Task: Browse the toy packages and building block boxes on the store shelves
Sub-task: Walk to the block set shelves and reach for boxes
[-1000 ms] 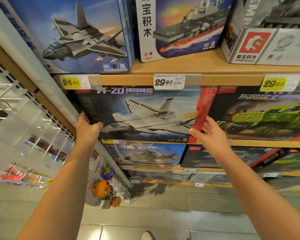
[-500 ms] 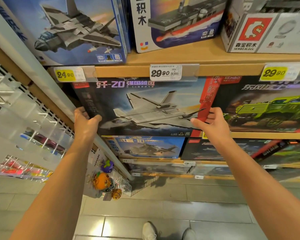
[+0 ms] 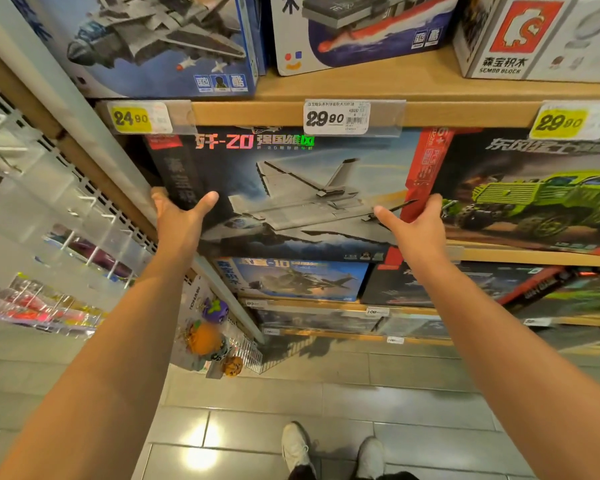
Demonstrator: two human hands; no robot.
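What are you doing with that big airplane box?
A person in a toy aisle has both hands on a fighter jet building block box on the middle shelf. The left hand grips its left edge, thumb on the front, and the right hand grips the red right edge. The box is between the shelves, next to a green truck box.

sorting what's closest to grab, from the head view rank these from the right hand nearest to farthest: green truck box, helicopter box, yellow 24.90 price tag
1. Green truck box, just right of the right hand.
2. Helicopter box, lower left, on the shelf below.
3. Yellow 24.90 price tag, far upper left on the shelf edge.
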